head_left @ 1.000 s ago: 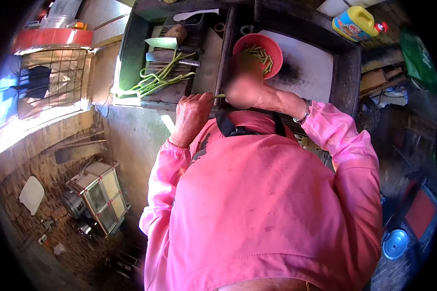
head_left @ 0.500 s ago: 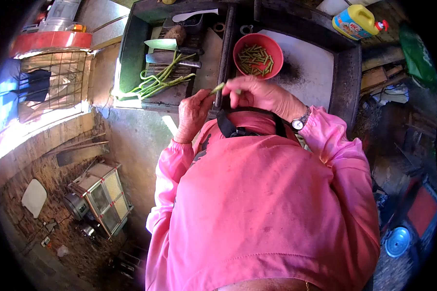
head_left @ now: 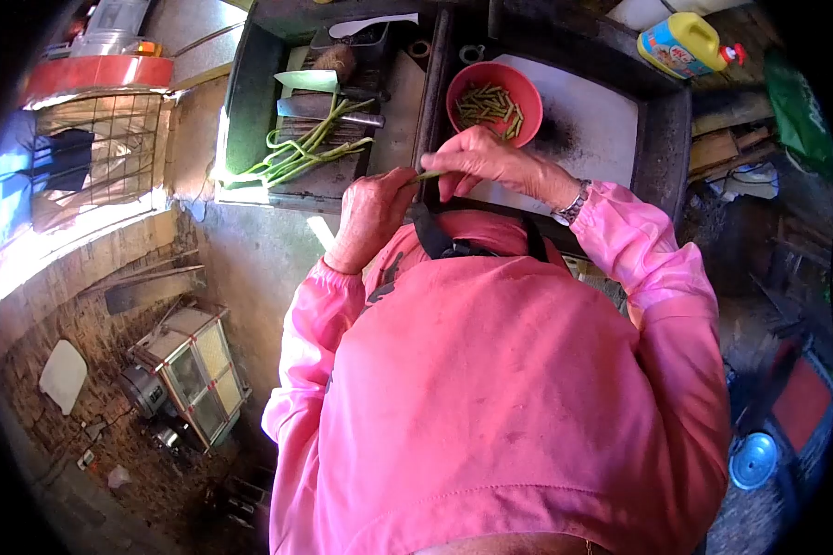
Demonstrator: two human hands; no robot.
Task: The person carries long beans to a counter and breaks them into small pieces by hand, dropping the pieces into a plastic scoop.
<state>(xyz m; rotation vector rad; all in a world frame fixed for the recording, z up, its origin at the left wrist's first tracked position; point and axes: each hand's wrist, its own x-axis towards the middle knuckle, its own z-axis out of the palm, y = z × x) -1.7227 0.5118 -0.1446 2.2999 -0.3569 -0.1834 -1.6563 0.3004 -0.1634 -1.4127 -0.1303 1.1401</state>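
Note:
My left hand (head_left: 372, 211) is closed around a green string bean (head_left: 429, 175), whose end sticks out to the right between the fingers. My right hand (head_left: 498, 168), with a watch at the wrist, pinches that same bean from the other side. Just beyond the right hand, a red bowl (head_left: 531, 89) holds many short cut bean pieces (head_left: 489, 104). Long whole string beans (head_left: 292, 165) lie in a loose heap to the left, beyond my left hand. Most of the held bean is hidden by my fingers.
Two knives, one with a broad blade (head_left: 307, 80) and one narrower (head_left: 329, 113), lie beside the long beans. A coconut-like brown husk (head_left: 335, 62) and a white spoon (head_left: 372, 25) are behind them. A yellow bottle (head_left: 680, 44) stands at the far right.
My right hand has moved in toward the left hand and its fingers have closed on the bean. The bean's exposed end looks shorter between the hands.

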